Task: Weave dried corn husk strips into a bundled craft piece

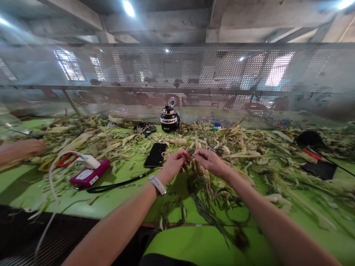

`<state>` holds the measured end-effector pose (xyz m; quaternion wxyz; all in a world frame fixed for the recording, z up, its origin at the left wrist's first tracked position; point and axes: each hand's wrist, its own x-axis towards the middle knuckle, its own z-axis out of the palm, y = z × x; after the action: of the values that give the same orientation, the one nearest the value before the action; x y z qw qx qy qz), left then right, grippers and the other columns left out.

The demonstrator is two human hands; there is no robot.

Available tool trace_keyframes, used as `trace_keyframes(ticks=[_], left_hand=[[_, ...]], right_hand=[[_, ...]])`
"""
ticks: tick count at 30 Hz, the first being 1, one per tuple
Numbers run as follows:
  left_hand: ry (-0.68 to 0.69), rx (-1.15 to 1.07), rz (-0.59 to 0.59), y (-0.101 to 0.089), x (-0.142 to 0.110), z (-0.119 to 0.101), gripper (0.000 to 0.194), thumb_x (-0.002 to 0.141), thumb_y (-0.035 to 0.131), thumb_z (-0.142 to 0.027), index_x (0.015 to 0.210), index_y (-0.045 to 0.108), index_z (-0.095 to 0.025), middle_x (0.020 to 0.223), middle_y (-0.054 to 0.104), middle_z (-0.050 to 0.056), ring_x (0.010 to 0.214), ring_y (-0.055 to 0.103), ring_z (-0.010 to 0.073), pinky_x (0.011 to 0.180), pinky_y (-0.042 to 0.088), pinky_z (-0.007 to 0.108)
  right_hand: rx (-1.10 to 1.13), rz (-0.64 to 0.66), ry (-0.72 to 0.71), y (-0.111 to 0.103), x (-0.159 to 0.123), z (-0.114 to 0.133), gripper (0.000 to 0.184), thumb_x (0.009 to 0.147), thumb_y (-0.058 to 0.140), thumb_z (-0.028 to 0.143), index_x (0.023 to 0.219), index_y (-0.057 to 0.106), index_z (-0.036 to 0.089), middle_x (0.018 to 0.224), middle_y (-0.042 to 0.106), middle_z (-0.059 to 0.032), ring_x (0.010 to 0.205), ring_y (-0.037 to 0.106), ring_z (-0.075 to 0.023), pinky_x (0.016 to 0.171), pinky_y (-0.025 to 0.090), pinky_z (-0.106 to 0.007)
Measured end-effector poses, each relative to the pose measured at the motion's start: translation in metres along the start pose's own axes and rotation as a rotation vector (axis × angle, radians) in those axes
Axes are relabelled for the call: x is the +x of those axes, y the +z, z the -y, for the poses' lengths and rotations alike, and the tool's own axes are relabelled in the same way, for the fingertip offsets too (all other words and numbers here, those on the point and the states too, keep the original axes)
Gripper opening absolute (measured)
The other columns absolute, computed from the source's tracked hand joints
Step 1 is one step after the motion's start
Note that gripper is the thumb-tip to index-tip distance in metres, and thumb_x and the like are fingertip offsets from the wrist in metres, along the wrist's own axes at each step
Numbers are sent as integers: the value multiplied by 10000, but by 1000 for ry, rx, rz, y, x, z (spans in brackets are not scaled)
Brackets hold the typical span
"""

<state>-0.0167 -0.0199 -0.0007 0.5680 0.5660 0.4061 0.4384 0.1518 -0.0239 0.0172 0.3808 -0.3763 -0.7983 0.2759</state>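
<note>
My left hand [176, 163] and my right hand [208, 161] meet above the green table [116, 192], fingertips pinched together on a thin strand of dried plant husk [192, 156]. A bundle of limp stems and leaves [205, 184] hangs below my hands onto the table. A white band sits on my left wrist [157, 184]. A black phone [155, 155] lies just left of my left hand.
Dried husks [249, 147] litter the far table. A black bottle [169, 119] stands by a perforated metal screen [194, 74]. A pink power bank [89, 174] with a white cable, red scissors [66, 159] and a black lanyard [116, 184] lie left. Another person's arm [19, 150] rests far left.
</note>
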Motion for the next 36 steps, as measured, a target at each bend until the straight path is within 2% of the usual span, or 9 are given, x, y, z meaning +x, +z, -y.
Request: trace_keyframes(ticks=[6, 12, 15, 18, 21, 25, 27, 31, 36], left_hand=[[66, 89, -53, -1, 5, 5, 92, 720, 522, -190, 743, 601, -147, 580, 562, -35, 397, 514, 67, 383, 313, 161], [356, 402, -107, -3, 7, 11, 140, 707, 567, -132, 716, 705, -155, 624, 613, 11, 555, 515, 112, 552, 415, 225], [469, 402, -158, -1, 4, 11, 95, 703, 609, -174, 677, 700, -162, 682, 629, 30, 641, 524, 131, 608, 426, 234], [341, 242, -137, 2, 2, 11, 227, 726, 621, -332, 605, 645, -142, 582, 548, 6, 513, 448, 100, 478, 370, 213], [200, 90, -104, 5, 2, 12, 405, 720, 612, -509, 561, 576, -138, 471, 404, -42, 420, 336, 66, 391, 272, 195], [195, 53, -65, 5, 2, 11, 452, 713, 616, -561, 570, 559, -136, 477, 394, -52, 439, 328, 53, 409, 268, 185], [183, 68, -45, 4, 2, 10, 474, 704, 615, -579, 548, 546, -137, 467, 400, -51, 439, 334, 53, 416, 271, 189], [156, 111, 9, 2, 3, 11, 460, 651, 657, -586, 610, 600, -132, 478, 450, -47, 441, 363, 57, 427, 273, 198], [89, 50, -1, 2, 6, 11, 493, 657, 618, -620, 613, 587, -129, 475, 439, -46, 452, 358, 61, 443, 271, 204]], right_hand=[[-168, 74, -65, 3, -3, 3, 202, 876, 450, 277, 703, 477, 178, 611, 434, 33, 582, 401, -95, 560, 318, -215], [-235, 56, -181, 12, -3, 4, 187, 871, 425, 235, 693, 453, 189, 645, 452, 15, 593, 413, -104, 573, 329, -222], [-192, 49, -184, 16, -4, 8, 199, 873, 412, 235, 681, 441, 191, 661, 453, 8, 607, 414, -108, 587, 343, -230], [-17, 50, -107, 20, -5, 12, 188, 863, 442, 267, 695, 466, 187, 671, 474, 7, 613, 433, -105, 587, 362, -232], [327, -19, 95, 23, -4, 12, 215, 842, 473, 355, 696, 451, 199, 550, 402, 60, 459, 364, -74, 455, 311, -206], [627, -192, 335, 23, 0, 10, 259, 759, 549, 409, 662, 426, 203, 466, 294, 109, 341, 241, -36, 350, 180, -182], [654, -236, 402, 22, 2, 9, 256, 722, 577, 392, 650, 426, 199, 462, 293, 111, 339, 233, -29, 339, 163, -175], [578, -209, 465, 19, 4, 3, 267, 704, 590, 398, 650, 415, 204, 440, 291, 119, 331, 218, -32, 330, 148, -174], [334, -171, 292, 15, 5, -9, 249, 791, 503, 413, 678, 425, 206, 471, 314, 98, 383, 282, -62, 391, 240, -195]])
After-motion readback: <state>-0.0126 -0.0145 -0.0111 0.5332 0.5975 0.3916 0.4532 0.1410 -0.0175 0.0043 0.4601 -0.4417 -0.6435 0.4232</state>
